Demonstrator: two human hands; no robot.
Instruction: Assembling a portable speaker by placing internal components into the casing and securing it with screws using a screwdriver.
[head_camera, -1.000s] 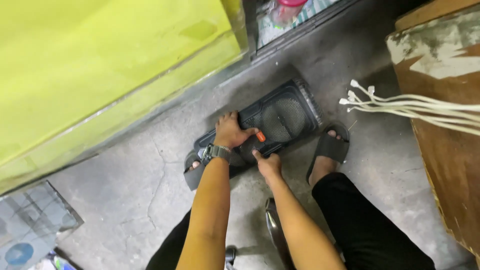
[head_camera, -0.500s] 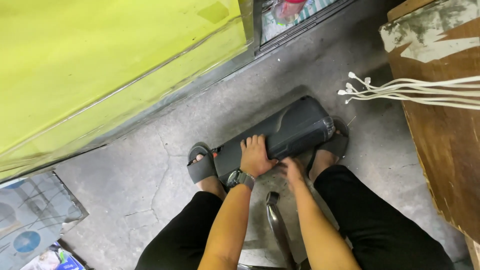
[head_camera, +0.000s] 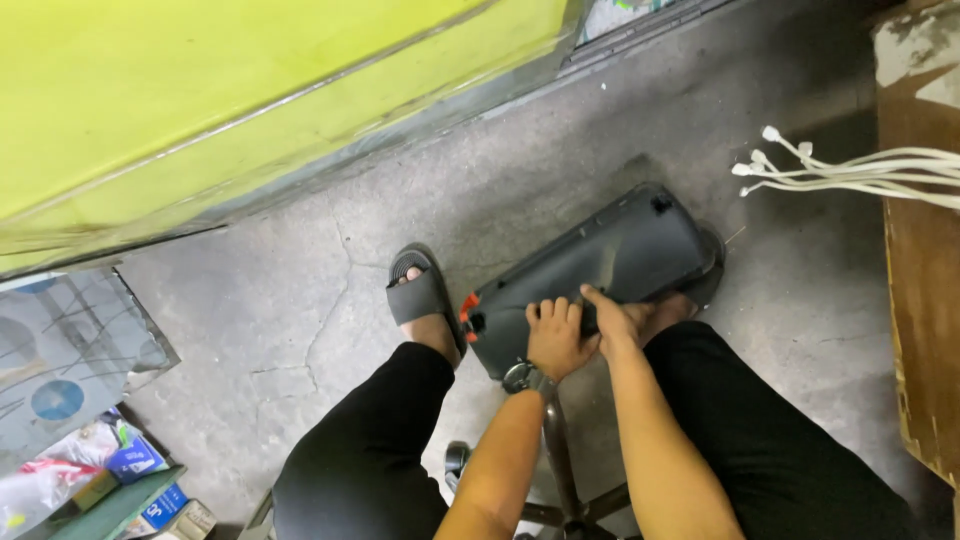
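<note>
Single head-worn view, looking steeply down past the knees to the concrete floor (head_camera: 300, 290). Dark plastic case (head_camera: 600, 265) sits near centre, close below the lens. Yellow panel (head_camera: 200, 90) beyond it, wooden bench (head_camera: 920, 330) right of it.

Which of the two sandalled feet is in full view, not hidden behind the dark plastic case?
The left foot, in a grey slide sandal, rests in plain view on the concrete beside the dark case. The right foot lies mostly hidden behind the case.
</note>
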